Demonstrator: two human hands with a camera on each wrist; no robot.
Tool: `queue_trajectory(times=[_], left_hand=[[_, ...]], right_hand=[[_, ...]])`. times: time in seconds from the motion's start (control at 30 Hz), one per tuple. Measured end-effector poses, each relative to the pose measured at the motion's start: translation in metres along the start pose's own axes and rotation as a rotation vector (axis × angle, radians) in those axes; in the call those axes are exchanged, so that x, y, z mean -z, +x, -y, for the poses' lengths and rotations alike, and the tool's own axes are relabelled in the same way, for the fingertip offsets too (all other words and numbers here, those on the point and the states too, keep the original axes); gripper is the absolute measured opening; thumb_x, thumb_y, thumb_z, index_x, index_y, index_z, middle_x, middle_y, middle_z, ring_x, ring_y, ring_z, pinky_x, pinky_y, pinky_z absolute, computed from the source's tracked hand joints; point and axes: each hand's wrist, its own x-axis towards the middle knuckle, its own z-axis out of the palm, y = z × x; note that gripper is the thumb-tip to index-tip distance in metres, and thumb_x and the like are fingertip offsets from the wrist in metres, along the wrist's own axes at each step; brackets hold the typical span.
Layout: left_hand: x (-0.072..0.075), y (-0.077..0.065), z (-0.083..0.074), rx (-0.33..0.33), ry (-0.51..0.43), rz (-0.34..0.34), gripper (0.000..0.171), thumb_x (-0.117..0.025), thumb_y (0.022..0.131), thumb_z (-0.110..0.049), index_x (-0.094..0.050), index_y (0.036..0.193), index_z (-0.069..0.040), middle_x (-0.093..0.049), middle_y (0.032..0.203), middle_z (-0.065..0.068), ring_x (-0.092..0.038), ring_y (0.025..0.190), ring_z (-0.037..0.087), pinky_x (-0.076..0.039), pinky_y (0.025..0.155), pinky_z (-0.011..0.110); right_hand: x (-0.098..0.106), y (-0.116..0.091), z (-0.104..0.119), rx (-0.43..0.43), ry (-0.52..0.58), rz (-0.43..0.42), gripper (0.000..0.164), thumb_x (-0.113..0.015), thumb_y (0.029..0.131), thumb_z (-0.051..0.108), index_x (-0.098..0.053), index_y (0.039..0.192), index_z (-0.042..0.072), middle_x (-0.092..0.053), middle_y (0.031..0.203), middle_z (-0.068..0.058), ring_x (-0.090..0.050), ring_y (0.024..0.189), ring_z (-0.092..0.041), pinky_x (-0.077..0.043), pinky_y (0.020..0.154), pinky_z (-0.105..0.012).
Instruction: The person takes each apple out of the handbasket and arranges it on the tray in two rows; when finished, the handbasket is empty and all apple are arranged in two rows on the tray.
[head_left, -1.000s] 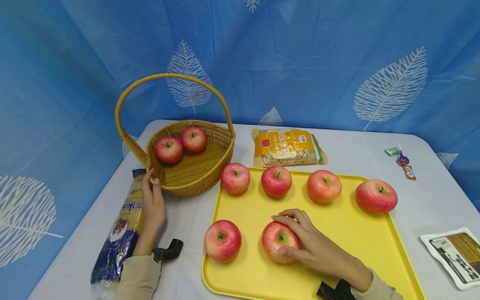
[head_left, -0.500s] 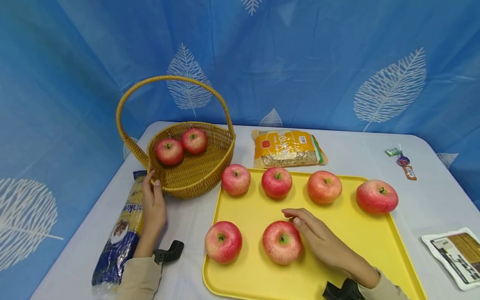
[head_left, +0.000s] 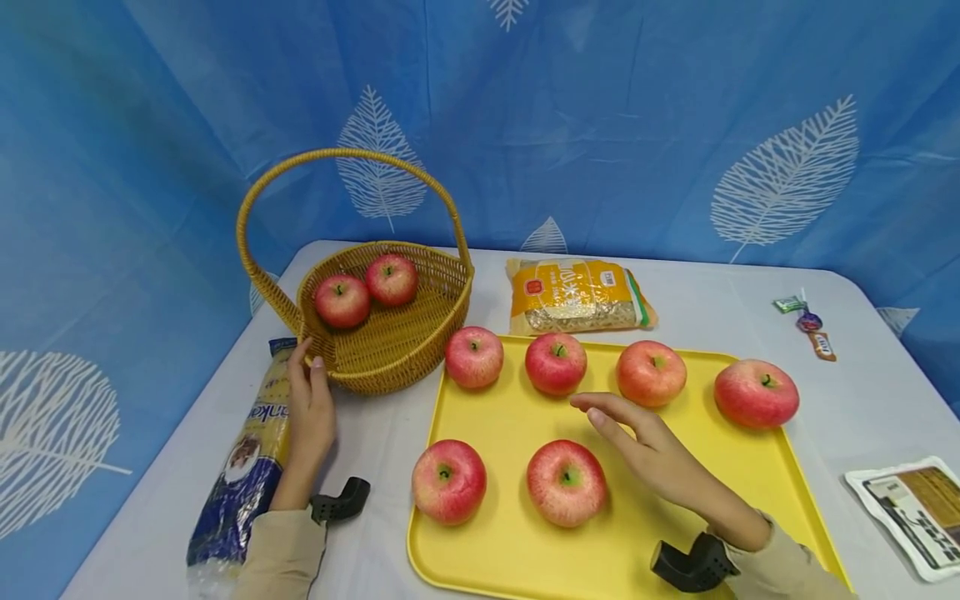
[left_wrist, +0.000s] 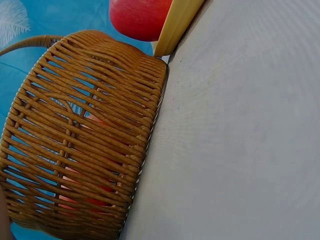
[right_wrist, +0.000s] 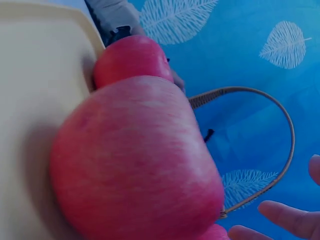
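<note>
In the head view my left hand [head_left: 312,417] touches the near left rim of a wicker basket [head_left: 390,379] with its fingertips, fingers fairly straight. Two red apples [head_left: 342,301] lie inside the basket. Only a sliver of that hand [left_wrist: 4,217] shows in the left wrist view, beside the basket's woven wall. My right hand [head_left: 651,450] hovers over the yellow tray [head_left: 517,558], fingers extended and holding nothing. Just left of it, an apple [head_left: 566,485] sits on the tray. The right wrist view shows this apple [right_wrist: 135,160] large, with fingertips [right_wrist: 285,216] apart from it.
Another apple [head_left: 448,483] sits at the tray's left side, and several more line its far edge, including one [head_left: 555,364] near my right fingertips. Behind the tray lies a grain bag [head_left: 577,296]. A blue-and-yellow packet [head_left: 243,475] lies beside my left arm; candies [head_left: 808,322] and a flat package [head_left: 911,517] are rightward.
My right hand has let go of the apple on the tray and moved up and to the right, its fingers straightening. My left hand stays at the basket rim.
</note>
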Motion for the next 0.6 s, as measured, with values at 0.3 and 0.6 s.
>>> queue_trajectory(times=[0.3, 0.6], left_hand=[[0.001, 0.000, -0.002, -0.012, -0.009, 0.002, 0.046, -0.027, 0.100, -0.033, -0.023, 0.142, -0.016, -0.021, 0.149, 0.012, -0.023, 0.135, 0.031, -0.023, 0.106, 0.053], [0.000, 0.000, -0.001, -0.011, 0.001, 0.004, 0.047, -0.026, 0.099, -0.035, -0.023, 0.142, -0.015, -0.023, 0.147, 0.015, -0.027, 0.133, 0.033, -0.025, 0.104, 0.054]], right_hand=[[0.009, 0.026, 0.013, 0.000, -0.020, -0.007, 0.032, -0.046, 0.095, 0.028, -0.055, 0.123, 0.015, -0.058, 0.123, -0.001, -0.053, 0.111, -0.012, -0.044, 0.093, -0.036], [0.012, 0.071, 0.035, -0.027, 0.132, 0.072, 0.035, -0.051, 0.092, 0.033, -0.054, 0.122, 0.015, -0.056, 0.124, -0.005, -0.053, 0.112, -0.017, -0.041, 0.097, -0.042]])
